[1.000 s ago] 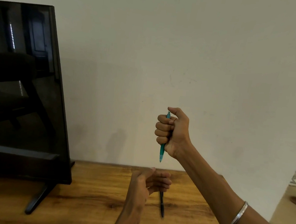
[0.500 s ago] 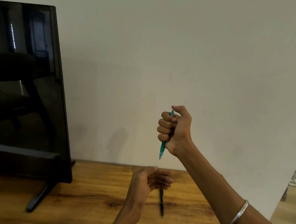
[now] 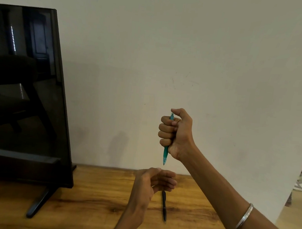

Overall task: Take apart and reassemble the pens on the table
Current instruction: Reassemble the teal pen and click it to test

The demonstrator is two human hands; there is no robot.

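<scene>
Upright, teal pen (image 3: 165, 153) tip down, gripped in right hand (image 3: 176, 133)

Teal pen (image 3: 165, 153), black pen (image 3: 164, 206)

The right hand (image 3: 177, 133) fists a teal pen (image 3: 165, 153) upright, tip down, above the wooden surface (image 3: 87, 196). Below it the left hand (image 3: 151, 183) hovers, fingers (image 3: 167, 180) loosely curled. A black pen (image 3: 164, 206) lies just beside it. A dark monitor (image 3: 23, 92) stands far left.

The right hand (image 3: 177, 133) holds one pen (image 3: 165, 153) upright above the left hand (image 3: 151, 183). A second pen (image 3: 164, 206) lies on the table (image 3: 91, 210), right of the monitor (image 3: 23, 92).
</scene>
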